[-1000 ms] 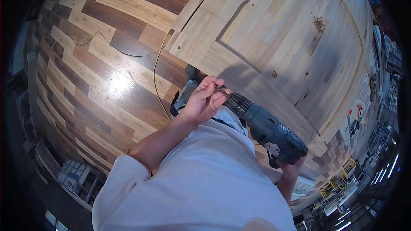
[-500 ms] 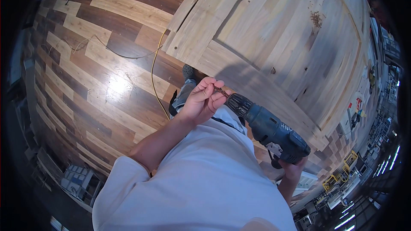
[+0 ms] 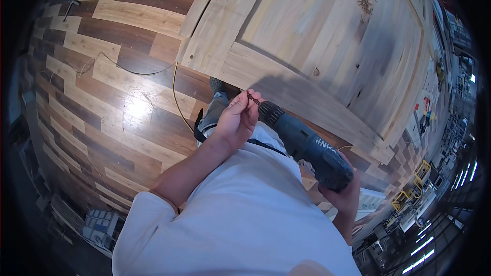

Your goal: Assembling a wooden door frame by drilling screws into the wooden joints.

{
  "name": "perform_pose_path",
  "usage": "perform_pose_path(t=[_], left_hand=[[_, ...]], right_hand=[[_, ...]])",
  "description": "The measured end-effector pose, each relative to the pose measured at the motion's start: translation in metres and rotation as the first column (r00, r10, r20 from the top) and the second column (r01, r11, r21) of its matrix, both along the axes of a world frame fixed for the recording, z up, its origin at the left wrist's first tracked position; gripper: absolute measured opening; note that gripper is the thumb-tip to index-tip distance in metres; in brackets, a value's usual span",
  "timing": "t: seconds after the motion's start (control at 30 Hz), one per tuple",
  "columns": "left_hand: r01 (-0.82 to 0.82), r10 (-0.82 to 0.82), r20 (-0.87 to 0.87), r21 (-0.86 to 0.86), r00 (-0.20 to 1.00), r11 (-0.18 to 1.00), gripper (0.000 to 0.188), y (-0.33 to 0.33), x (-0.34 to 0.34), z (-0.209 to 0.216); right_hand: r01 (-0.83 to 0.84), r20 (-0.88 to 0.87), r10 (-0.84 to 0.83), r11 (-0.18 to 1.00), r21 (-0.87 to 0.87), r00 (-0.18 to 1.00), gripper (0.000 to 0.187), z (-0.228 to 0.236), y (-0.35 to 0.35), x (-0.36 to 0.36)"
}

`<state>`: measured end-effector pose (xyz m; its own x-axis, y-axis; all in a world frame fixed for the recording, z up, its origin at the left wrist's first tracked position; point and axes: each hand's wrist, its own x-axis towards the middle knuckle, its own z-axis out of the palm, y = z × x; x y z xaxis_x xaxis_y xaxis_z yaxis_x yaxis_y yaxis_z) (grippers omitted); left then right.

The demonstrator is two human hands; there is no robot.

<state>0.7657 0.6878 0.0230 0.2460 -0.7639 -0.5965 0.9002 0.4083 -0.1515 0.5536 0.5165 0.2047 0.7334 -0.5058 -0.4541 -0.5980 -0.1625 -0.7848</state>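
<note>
Left hand [image 3: 236, 120] pinching the bit [image 3: 254, 100] at the chuck of a dark power drill [image 3: 307, 145]; right hand [image 3: 343, 194] closed around its grip, beside a wooden panel [image 3: 327, 46].

The person wears a plain white short-sleeved shirt [image 3: 245, 214], loose and softly creased, its left sleeve [image 3: 146, 220] ending in a hemmed cuff above the elbow, so both forearms are bare down to the left hand [image 3: 236, 120] and right hand [image 3: 343, 197], which carry no gloves. A thin dark strap [image 3: 266, 146] crosses the shirt front. Farther off, grey-blue jeans [image 3: 212, 115] cover one leg, ending in a dark shoe [image 3: 216, 84] on the floor.
</note>
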Motion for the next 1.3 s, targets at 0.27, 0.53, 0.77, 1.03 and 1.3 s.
perform_pose_path(t=[0.27, 0.53, 0.77, 1.03, 1.3], left_hand=[[-0.144, 0.143, 0.034, 0.026, 0.989, 0.989, 0.019, -0.018, 0.003, 0.002], [-0.149, 0.153, -0.051, 0.074, 0.987, 0.986, 0.019, -0.019, 0.003, -0.019], [-0.118, 0.137, -0.092, 0.186, 0.986, 0.975, 0.018, -0.025, 0.009, -0.015], [-0.119, 0.145, -0.105, 0.216, 0.984, 0.969, 0.018, -0.029, 0.013, -0.015], [-0.109, 0.142, -0.138, 0.224, 0.980, 0.969, 0.017, -0.031, 0.016, -0.013]], right_hand=[[0.303, 0.023, -0.329, 0.893, 0.331, 0.944, 0.085, -0.018, 0.016, 0.001], [0.178, 0.018, -0.185, 0.964, 0.197, 0.983, 0.083, -0.005, 0.015, 0.037], [0.042, -0.037, -0.042, 0.999, -0.016, 0.998, 0.079, 0.008, 0.014, 0.061], [-0.029, -0.080, 0.024, 0.998, -0.061, 0.997, 0.077, 0.021, 0.017, 0.077], [-0.204, -0.165, 0.172, 0.957, -0.207, 0.971, 0.079, 0.033, 0.014, 0.101]])
